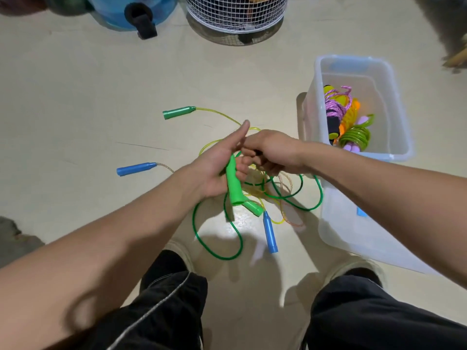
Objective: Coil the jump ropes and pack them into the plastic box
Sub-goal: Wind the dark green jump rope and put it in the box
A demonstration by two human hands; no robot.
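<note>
Knees and dark trousers (161, 306) sit nearest the camera, and just past them the green jump rope (217, 238) sprawls in loose loops on the pale floor (75, 97), tangled with a yellow rope and a braided one with a blue handle (270, 232). Left hand (217, 170) has its fingers curled round a smooth bright green handle (233, 184), index finger sticking straight out. Right hand (271, 152) is clenched over cord right beside it, though exactly which strand it pinches I can't tell. That thin glossy plastic cord looks light, springy and a bit slippery, so I'd guess it wants to uncoil; grab the rigid handles, wrap from there. Farther out lie another blue handle (136, 169) and a dark green one (178, 112). Toward the floor's far right stands the clear plastic box (394, 117), already holding coiled ropes (353, 136).
</note>
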